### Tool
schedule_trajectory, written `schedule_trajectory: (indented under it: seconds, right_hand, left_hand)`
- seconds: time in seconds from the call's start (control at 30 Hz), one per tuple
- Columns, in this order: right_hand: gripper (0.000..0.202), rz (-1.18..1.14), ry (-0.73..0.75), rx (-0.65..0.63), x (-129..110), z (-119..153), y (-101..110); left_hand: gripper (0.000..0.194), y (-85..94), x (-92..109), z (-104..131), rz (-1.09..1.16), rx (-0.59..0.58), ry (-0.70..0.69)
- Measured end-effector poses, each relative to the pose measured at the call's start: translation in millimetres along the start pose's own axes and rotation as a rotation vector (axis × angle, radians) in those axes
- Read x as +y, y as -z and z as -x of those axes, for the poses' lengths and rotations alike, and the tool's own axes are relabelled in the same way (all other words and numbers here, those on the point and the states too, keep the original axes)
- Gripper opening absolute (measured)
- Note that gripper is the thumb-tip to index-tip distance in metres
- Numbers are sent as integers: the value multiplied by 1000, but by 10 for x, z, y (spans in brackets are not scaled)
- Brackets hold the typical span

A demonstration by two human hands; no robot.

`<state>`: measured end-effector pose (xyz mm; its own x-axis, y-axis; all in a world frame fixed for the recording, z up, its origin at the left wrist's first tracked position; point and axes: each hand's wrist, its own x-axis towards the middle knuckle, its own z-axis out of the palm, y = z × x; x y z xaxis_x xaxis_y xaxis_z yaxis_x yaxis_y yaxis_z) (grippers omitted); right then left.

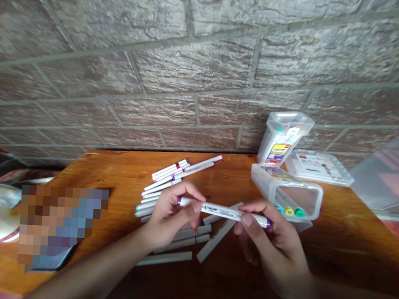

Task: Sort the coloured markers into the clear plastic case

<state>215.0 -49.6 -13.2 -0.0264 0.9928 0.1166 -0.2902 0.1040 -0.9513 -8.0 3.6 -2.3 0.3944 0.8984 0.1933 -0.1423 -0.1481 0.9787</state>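
Purple-ended marker [224, 211] is just R of frame ctr, held up over the bench [96, 175], near-horiz w/ slight droop to frame R. L hand [168, 222] pinching it thumb + index just inboard of its L end; R hand [278, 240] pinching it thumb + fingers inboard of the other end. Handling, my est: light, stiff plastic, not fragile, smooth so prob a bit slippery; x-section unclear, so can't say if it'd roll. Best hold = white barrel, abt mid-length. Wouldn't pull on the purple ends, likely caps, cld pop off. Loose markers [216, 240] lie lower ctr, so watch for snags there. Clear plastic marker case [318, 202] is on its side, R of frame, few green/yellow-ended markers [288, 211] inside.
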Motion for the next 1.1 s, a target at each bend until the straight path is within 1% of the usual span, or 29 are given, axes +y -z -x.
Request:
schedule_trajectory:
  seconds: [0.17,0.3,0.43,0.57,0.67,0.77,0.97,1.1]
  right_hand:
    - [22,13,36,21,-82,-24,-11]
    - [27,2,20,36,-131,-60,-6]
    - [30,-53,-13,42,-161,-65,5]
    - [23,-29,22,14,-176,-55,18]
    - [15,21,45,-4,-183,-57,22]
    - [13,41,51,-8,-200,-65,17]
    - [18,-1,41,11,-262,-69,-8]
    - [22,-31,17,10,-290,-75,-14]
  left_hand:
    - [27,-49,63,-1,6,21,25]
    - [24,-76,73,-13,30,61,26]
    - [25,-65,38,-22,110,21,-36]
    - [25,-66,51,-11,108,4,-77]
    - [24,-88,95,6,40,43,-52]
    - [25,-100,123,14,15,70,-30]
    - [20,-55,93,-11,188,4,-27]
    - [18,-16,73,-14,211,-8,-24]
